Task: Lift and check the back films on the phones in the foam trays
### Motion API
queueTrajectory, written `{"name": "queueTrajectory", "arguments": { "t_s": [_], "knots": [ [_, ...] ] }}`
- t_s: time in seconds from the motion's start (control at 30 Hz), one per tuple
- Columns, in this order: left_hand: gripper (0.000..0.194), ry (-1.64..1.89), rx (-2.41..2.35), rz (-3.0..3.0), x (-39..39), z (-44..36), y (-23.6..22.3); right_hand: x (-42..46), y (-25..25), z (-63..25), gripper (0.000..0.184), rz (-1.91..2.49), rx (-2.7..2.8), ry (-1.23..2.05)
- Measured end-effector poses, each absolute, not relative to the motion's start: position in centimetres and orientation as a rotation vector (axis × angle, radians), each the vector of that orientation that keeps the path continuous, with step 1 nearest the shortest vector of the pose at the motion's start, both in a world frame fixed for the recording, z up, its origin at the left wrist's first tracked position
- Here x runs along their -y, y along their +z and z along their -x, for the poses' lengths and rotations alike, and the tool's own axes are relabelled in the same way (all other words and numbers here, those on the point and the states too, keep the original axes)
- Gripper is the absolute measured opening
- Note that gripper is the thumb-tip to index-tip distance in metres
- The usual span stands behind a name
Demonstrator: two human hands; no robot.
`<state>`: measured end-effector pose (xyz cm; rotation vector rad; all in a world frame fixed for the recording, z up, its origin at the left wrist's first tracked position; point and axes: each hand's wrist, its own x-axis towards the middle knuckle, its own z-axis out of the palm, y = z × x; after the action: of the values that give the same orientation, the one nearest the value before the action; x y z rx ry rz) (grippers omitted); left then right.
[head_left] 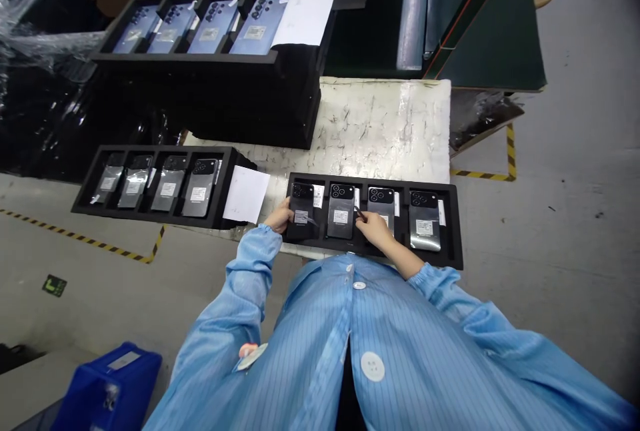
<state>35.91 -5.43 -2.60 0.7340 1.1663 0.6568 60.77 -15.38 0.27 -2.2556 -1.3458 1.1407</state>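
Note:
A black foam tray lies in front of me with several dark phones in its slots, camera side up, each with a white label. My left hand is closed at the tray's left end, gripping the edge of the leftmost phone, which sits shifted left over the slot's wall. Between the fingers of my right hand is a thin dark pen-like stick. Its tip is by the right edge of the second phone. That hand partly covers the third phone.
Left of my tray is another foam tray of dark phones, with a paper sheet at its end. Behind it rises a stack of black trays topped by blue phones. A blue bin stands on the floor at lower left.

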Motion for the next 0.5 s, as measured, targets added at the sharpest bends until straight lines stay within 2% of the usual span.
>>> {"name": "queueTrajectory", "arguments": {
  "t_s": [0.1, 0.2, 0.37, 0.5],
  "knots": [
    [0.066, 0.677, -1.249, -0.757, 6.1, -37.1, -4.0, 14.9, -0.4, -60.2, 0.013, 2.266, 1.192, 1.182],
    [0.071, 0.766, -1.355, -0.832, 7.3, -38.0, -4.8, 14.5, -1.5, -59.6, 0.018, 2.256, 1.01, 1.208],
    [0.06, 0.862, -1.418, -1.033, 9.6, -38.7, -3.5, 13.7, -2.3, -58.8, 0.022, 2.193, 0.828, 1.218],
    [0.056, 0.888, -1.389, -1.024, 10.8, -38.9, -0.9, 13.8, -0.4, -58.3, 0.023, 2.024, 0.845, 1.277]
  ]
}}
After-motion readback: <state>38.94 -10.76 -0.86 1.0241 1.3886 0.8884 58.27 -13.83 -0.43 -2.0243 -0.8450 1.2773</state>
